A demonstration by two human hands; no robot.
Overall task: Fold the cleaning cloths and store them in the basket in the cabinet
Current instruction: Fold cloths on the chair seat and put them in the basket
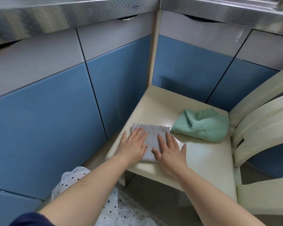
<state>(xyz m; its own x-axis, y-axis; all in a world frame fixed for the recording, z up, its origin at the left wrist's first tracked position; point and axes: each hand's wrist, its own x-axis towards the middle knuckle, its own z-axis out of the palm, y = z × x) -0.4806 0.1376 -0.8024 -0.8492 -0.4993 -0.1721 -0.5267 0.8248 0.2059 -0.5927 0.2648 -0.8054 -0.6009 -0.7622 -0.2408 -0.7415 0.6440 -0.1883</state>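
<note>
A grey cleaning cloth [151, 139] lies folded flat on the cream chair seat [203, 160], near its left front corner. My left hand [133, 144] rests palm down on the cloth's left part, fingers spread. My right hand [169, 151] presses flat on its right part, fingers apart. A green cleaning cloth [203, 126] lies crumpled on the seat to the right, close to the chair back. No basket is in view.
Blue and grey cabinet doors [55, 111] stand shut on the left and behind the chair, under a steel counter edge [88, 15]. The chair back [260, 128] rises at the right. A white dotted skirt [88, 193] shows below.
</note>
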